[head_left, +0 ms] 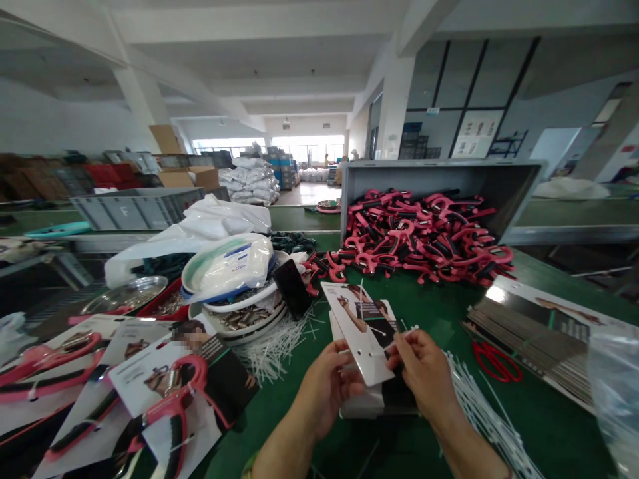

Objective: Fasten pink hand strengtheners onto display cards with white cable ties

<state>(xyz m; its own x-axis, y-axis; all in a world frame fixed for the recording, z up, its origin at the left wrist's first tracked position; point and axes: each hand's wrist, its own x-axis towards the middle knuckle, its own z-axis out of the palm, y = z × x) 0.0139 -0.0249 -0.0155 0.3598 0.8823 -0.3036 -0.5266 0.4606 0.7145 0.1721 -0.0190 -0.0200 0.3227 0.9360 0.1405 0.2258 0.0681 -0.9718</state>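
A printed card [363, 332] with punched holes is held tilted between my two hands, over more cards [349, 404] lying on the green table. My left hand [327, 379] has its fingers at the card's left edge. At the right edge, my right hand [422, 366] pinches the card. A thin white cable tie [361, 296] sticks up from the card. Loose white cable ties [479, 406] lie beside my right forearm. On the left, pink and black hand grips [172, 412] are fastened to printed cards.
A grey bin [519, 199] lies on its side, spilling pink and black grips [424, 233]. Red scissors [496, 362] and a stack of cards [534, 332] are at right. Stacked bowls [249, 306], a black phone [291, 289] and more ties [277, 346] stand left of centre.
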